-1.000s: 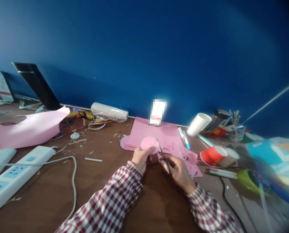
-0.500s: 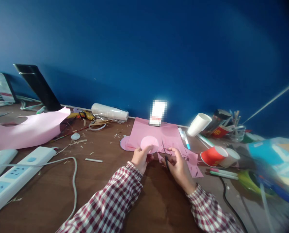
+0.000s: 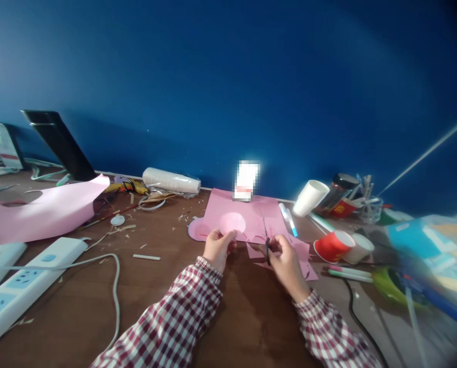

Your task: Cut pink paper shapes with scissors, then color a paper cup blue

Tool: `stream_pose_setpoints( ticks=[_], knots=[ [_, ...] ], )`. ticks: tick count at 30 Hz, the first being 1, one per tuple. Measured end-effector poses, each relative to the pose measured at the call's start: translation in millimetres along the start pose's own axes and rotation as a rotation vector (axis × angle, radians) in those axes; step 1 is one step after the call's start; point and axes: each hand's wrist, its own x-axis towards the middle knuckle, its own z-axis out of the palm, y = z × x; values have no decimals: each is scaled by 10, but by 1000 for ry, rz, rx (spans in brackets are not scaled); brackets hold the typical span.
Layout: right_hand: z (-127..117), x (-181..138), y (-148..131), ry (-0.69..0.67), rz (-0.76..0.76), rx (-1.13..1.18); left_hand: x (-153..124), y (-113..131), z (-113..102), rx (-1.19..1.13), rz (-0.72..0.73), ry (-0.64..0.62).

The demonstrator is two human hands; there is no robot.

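Observation:
Between the thumb and fingers of my left hand [image 3: 218, 249] is the near edge of a round pink paper disc [image 3: 233, 223]. My right hand [image 3: 287, 260] grips dark-handled scissors [image 3: 266, 240] by the loops, their blades pointing away and up, a little right of the disc. Beneath both lies a larger pink paper sheet [image 3: 221, 202]. Pink paper scraps [image 3: 303, 255] are scattered under and beside my right hand. Another rounded pink cutout [image 3: 196, 230] rests at the sheet's left edge.
A blurred-out phone-like object [image 3: 246, 180] leans on the blue wall. On the right are a red paper cup [image 3: 335, 245], a white cup [image 3: 311, 198] and markers [image 3: 289, 220]. To the left lie a power strip [image 3: 40, 276], a cut pink sheet [image 3: 55, 209] and wrapped cups [image 3: 170, 180].
The scissors have swung more upright and shifted slightly right, away from the disc. My left hand still holds the disc, now tilted a little differently. The whole view has shifted slightly.

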Motion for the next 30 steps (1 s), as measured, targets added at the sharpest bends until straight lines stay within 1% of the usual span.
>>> stream_pose_setpoints(
  ticks=[1,2,4,5,7,8,9,10,12,13,15,17,19,23,25,28,30],
  knots=[
    [-2,7,-2,6,10,29,27,49,-21,38,42,16],
    [0,13,0,5,21,51,61,124,-57,78,91,58],
    [17,24,17,-14,41,72,133,340,-185,175,218,195],
    [28,28,31,-22,47,74,165,469,-273,279,289,258],
    [46,33,64,-28,43,61,205,725,-478,617,422,359],
    [51,34,81,-32,37,50,212,835,-580,815,454,359],
    [52,34,95,-40,31,41,212,926,-671,972,432,347],
    [51,34,107,-49,29,36,206,995,-747,1066,401,311],
    [45,32,123,-68,36,35,190,1072,-842,1171,325,204],
    [43,32,126,-72,42,37,184,1086,-864,1214,299,173],
    [42,32,130,-64,49,39,181,1086,-872,1304,277,156],
    [46,34,134,-53,47,36,187,1066,-862,1370,273,162],
    [52,37,140,-48,43,32,195,1044,-851,1384,261,135],
    [58,41,155,-59,39,22,183,1044,-843,1310,229,50],
    [59,41,156,-62,39,17,160,1075,-840,1279,243,63],
    [61,39,145,-64,40,22,129,1122,-833,1259,304,99],
    [62,37,135,-68,35,31,124,1125,-830,1246,299,82]
  ],
)
